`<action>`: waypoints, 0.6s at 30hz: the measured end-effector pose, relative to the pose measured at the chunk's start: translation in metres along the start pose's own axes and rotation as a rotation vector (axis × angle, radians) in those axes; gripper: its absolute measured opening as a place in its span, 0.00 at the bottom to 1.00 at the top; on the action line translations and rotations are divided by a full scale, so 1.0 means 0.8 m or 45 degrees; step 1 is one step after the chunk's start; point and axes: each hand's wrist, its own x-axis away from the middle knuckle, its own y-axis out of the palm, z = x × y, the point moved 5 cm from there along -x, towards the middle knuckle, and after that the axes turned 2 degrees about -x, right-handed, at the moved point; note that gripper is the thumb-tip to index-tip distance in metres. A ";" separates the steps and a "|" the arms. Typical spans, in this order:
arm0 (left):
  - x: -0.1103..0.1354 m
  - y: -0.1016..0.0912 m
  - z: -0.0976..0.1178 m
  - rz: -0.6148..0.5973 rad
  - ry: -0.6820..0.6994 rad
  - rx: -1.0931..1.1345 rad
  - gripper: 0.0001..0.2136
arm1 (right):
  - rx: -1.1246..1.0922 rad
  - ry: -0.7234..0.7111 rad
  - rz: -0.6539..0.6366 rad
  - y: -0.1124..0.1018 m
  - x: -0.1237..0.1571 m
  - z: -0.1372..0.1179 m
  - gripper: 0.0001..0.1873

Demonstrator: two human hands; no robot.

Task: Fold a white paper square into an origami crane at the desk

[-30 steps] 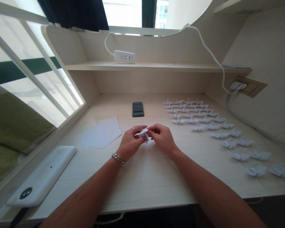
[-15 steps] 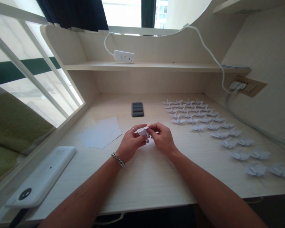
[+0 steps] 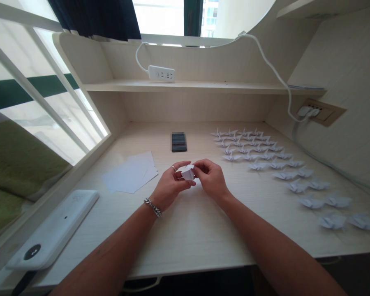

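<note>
Between my two hands, above the middle of the desk, is a small piece of folded white paper (image 3: pixel 188 173). My left hand (image 3: pixel 172 183), with a ring and a chain bracelet, holds it from the left, fingers behind and thumb below. The fingertips of my right hand (image 3: pixel 210 176) pinch its right edge. Rows of folded white paper cranes (image 3: pixel 267 155) stand on the desk to the right. Flat white paper sheets (image 3: pixel 131 172) lie overlapping to the left of my hands.
A dark, blurred rectangular object (image 3: pixel 179 142) lies beyond my hands. At the left edge is a long white device (image 3: pixel 57 228). A power strip (image 3: pixel 161 74) rests on the shelf (image 3: pixel 203 87); its cable hangs near the wall socket (image 3: pixel 323 112) at right.
My left thumb has moved down off the front of the folded paper, and more of the paper's face now shows. My right hand has hardly moved.
</note>
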 end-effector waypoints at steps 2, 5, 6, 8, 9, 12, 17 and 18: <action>0.000 0.001 0.000 0.004 -0.022 0.008 0.32 | 0.024 0.003 -0.004 0.000 0.000 0.000 0.06; 0.000 0.001 -0.003 0.010 -0.073 0.072 0.29 | 0.098 -0.016 0.001 -0.001 0.001 -0.003 0.06; -0.001 0.001 -0.004 0.016 -0.081 0.080 0.28 | 0.118 -0.025 0.001 -0.001 0.002 -0.004 0.07; -0.002 -0.001 -0.005 0.039 -0.073 0.039 0.26 | 0.139 -0.034 -0.002 0.000 0.003 -0.005 0.06; -0.002 -0.002 -0.006 0.051 -0.063 0.001 0.26 | 0.140 -0.034 -0.006 0.000 0.003 -0.005 0.06; -0.005 -0.006 -0.007 0.066 -0.030 -0.070 0.27 | 0.120 -0.018 -0.016 0.002 0.003 -0.003 0.06; -0.006 -0.007 -0.006 0.062 0.018 -0.116 0.26 | -0.016 0.101 -0.033 0.001 -0.001 0.006 0.08; -0.006 -0.008 -0.005 0.065 0.030 -0.137 0.26 | -0.051 0.146 -0.049 0.002 -0.001 0.009 0.10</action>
